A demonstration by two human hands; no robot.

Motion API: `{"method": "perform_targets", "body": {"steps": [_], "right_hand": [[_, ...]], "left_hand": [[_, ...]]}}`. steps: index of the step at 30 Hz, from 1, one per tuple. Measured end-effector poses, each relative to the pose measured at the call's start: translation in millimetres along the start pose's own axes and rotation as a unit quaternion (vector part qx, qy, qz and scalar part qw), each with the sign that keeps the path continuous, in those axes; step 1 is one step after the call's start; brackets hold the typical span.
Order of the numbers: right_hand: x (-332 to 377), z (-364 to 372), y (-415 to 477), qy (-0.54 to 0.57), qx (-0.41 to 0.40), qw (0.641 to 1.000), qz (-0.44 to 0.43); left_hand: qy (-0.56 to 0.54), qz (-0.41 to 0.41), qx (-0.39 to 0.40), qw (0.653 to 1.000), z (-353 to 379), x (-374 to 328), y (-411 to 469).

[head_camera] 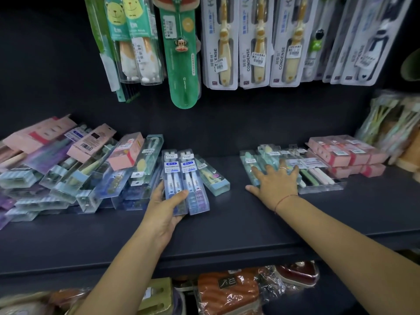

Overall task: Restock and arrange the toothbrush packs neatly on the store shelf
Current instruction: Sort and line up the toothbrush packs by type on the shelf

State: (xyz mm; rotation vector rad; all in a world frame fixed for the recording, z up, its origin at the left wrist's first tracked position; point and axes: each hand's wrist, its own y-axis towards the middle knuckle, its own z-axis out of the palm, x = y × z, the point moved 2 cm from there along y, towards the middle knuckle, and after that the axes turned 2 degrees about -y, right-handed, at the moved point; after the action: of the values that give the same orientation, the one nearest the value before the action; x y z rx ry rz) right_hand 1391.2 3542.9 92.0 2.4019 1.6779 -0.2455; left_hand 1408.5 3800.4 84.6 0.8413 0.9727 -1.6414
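Two blue toothbrush packs (181, 176) are gripped at their lower ends by the left hand (164, 206) on the shelf (227, 226), while the right hand (276, 181) is pressed flat, fingers spread, on the teal packs (251, 165). Much appears undone: the heap (68, 171) at the left is piled askew, and only the pink boxes (345, 153) are stacked squarely.

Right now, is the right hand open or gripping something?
Open: the right hand lies flat, fingers spread, on the teal packs.
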Motion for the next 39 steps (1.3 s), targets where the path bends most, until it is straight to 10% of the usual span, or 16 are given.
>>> {"method": "perform_targets", "body": {"steps": [11, 16, 22, 39], "right_hand": [[81, -21, -14, 0.215, -0.089, 0.956, -0.179], [102, -11, 1, 0.219, -0.073, 0.966, -0.118], [52, -16, -12, 0.235, -0.309, 0.922, -0.005], [-17, 18, -17, 0.208, -0.121, 0.968, 0.066]], "left_hand": [[-0.003, 0.018, 0.002, 1.0, -1, -5, -2], [-0.003, 0.02, -0.001, 1.0, -1, -4, -1], [0.002, 0.021, 0.006, 1.0, -2, -3, 1], [0.073, -0.054, 0.014, 0.996, 47, 36, 3]]}}
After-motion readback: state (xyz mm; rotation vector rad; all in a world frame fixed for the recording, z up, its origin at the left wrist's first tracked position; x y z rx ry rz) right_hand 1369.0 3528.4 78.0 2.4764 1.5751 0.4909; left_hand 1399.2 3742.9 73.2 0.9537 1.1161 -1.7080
